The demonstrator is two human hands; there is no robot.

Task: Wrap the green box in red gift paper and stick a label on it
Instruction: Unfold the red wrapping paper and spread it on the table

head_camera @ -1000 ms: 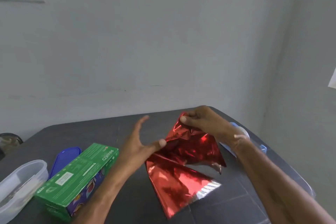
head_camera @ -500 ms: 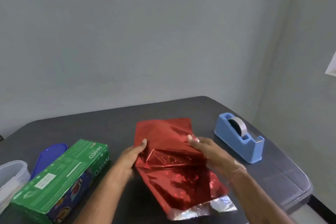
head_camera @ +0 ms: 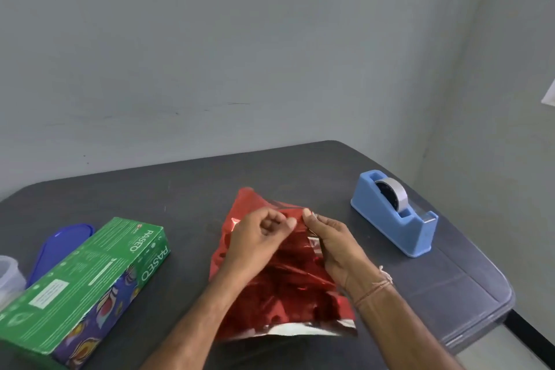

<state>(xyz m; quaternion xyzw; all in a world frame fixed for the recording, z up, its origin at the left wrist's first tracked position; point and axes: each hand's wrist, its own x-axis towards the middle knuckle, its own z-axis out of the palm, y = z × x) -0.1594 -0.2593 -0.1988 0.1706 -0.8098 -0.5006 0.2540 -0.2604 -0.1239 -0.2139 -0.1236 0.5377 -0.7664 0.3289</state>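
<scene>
Our left grip [head_camera: 261,237] and right grip [head_camera: 327,237] have drawn in from the red paper's [head_camera: 285,288] 9 and 3 o'clock sides. They now pinch together near its 12 o'clock edge.

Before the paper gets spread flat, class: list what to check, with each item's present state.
1. Left hand and right hand pinch the red gift paper at its far edge: ok.
2. Paper lying open and flat: not ok, folded and creased.
3. Green box close by, left of the paper: ok.
4. Tape dispenser holds a roll: ok.
5. Label in sight: not ok.
</scene>
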